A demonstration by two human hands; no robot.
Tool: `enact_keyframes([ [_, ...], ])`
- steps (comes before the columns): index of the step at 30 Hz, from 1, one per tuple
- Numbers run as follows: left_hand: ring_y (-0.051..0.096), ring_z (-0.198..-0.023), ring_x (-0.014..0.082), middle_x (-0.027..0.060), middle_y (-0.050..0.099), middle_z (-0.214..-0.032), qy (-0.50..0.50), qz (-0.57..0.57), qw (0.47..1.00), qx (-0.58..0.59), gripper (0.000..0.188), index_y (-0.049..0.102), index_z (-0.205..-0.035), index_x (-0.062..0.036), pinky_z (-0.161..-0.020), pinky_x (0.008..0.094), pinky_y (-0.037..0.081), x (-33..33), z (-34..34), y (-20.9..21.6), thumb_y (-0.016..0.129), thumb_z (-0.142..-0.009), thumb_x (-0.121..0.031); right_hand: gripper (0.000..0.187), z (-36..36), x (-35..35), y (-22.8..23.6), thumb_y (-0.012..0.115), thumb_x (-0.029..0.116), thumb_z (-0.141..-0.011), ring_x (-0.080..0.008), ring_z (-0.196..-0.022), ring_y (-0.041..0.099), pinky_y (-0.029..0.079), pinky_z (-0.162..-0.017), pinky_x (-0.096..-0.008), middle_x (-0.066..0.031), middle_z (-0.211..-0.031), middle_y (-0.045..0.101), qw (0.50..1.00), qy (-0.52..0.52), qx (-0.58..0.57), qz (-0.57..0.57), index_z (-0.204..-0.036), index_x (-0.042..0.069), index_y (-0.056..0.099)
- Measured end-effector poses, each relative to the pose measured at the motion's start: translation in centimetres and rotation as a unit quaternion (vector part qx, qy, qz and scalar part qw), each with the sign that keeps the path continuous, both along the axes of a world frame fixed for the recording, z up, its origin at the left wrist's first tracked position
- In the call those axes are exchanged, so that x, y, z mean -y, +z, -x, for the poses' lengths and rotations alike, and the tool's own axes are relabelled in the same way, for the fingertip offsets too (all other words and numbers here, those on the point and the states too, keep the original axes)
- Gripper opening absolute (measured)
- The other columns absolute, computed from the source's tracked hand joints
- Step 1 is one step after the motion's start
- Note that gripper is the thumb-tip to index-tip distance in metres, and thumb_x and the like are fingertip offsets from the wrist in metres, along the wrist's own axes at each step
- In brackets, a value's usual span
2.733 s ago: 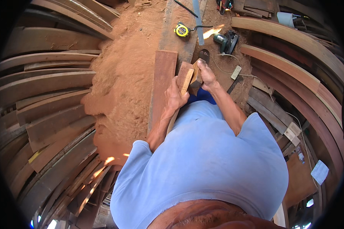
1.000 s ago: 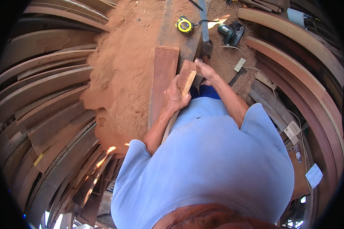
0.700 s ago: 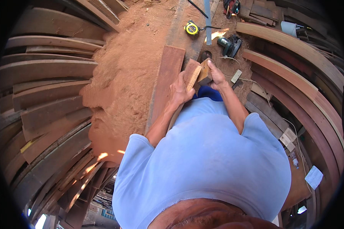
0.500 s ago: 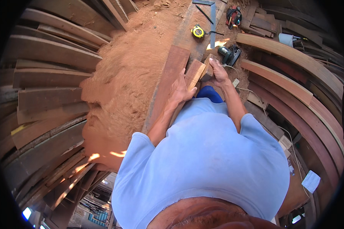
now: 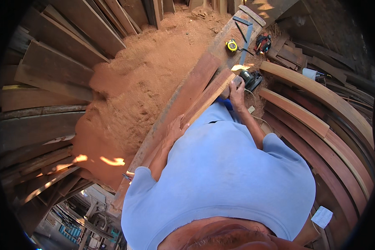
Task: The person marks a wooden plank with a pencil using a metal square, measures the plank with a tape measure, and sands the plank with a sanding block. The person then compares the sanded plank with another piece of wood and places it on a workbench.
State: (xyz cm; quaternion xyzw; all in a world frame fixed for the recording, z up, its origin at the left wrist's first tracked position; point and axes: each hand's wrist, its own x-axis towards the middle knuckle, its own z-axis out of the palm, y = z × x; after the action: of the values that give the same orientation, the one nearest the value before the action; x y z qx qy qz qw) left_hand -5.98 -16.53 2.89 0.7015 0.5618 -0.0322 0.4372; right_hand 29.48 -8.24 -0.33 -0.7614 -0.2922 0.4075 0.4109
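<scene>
A reddish-brown wooden strip (image 5: 210, 93) with a paler edge slants from beside my chest toward the far right. Wrapped about its near end is my left hand (image 5: 176, 130), partly hidden by the wood. My right hand (image 5: 237, 95) is closed on a dark brown wooden block (image 5: 226, 90) against the right side of the strip's far end; its underside is out of sight. To the left of the strip, a wide reddish board (image 5: 198, 79) lies lengthwise along the workbench plank (image 5: 221, 43).
A yellow tape measure (image 5: 231, 45) and a metal square (image 5: 246, 39) lie at the bench's far end. Beyond my right hand sits a dark green power tool (image 5: 250, 78) with a cord. Sawdust (image 5: 133, 87) heaps up on the left. Curved planks (image 5: 321, 91) line the right.
My left hand has slid back toward me along the strip, exposing more of its length. My right hand still holds the block. The whole view has turned, so the bench now slants more.
</scene>
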Motion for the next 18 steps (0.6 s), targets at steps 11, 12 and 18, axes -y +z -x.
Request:
enact_keyframes([
  [11, 0.069, -0.118, 0.0399, 0.0253, 0.070, -0.127, 0.071, 0.293, 0.943, -0.143, 0.067, 0.052, -0.150, -0.0102, -0.098, 0.0504, 0.056, 8.4, 20.2, 8.1, 0.069, -0.096, -0.045, 0.071, 1.0, 0.2, -2.4, 0.059, 0.045, -0.103, -0.0379, -0.133, 0.052, 0.039, -0.115, -0.0456, -0.0290, -0.139, 0.054, 0.996, -0.044, 0.074, -0.014, -0.147, -0.007, 0.039],
  [12, 0.069, -0.118, 0.0401, 0.0253, 0.070, -0.126, 0.073, 0.295, 0.942, -0.145, 0.067, 0.052, -0.150, -0.0104, -0.098, 0.0504, 0.056, 8.1, 20.5, 8.2, 0.069, -0.096, -0.045, 0.070, 1.7, 0.6, -2.5, 0.059, 0.044, -0.103, -0.0378, -0.133, 0.052, 0.039, -0.114, -0.0454, -0.0292, -0.139, 0.054, 0.993, -0.048, 0.104, -0.022, -0.146, -0.008, 0.040],
  [18, 0.069, -0.117, 0.0407, 0.0255, 0.071, -0.124, 0.077, 0.271, 0.948, -0.147, 0.066, 0.052, -0.150, -0.0113, -0.097, 0.0508, 0.056, 7.5, 19.9, 7.2, 0.068, -0.096, -0.046, 0.068, -0.2, -1.1, -4.8, 0.061, 0.044, -0.102, -0.0383, -0.125, 0.059, 0.044, -0.109, -0.0453, -0.0292, -0.130, 0.060, 0.988, -0.107, 0.085, -0.066, -0.142, -0.008, 0.045],
])
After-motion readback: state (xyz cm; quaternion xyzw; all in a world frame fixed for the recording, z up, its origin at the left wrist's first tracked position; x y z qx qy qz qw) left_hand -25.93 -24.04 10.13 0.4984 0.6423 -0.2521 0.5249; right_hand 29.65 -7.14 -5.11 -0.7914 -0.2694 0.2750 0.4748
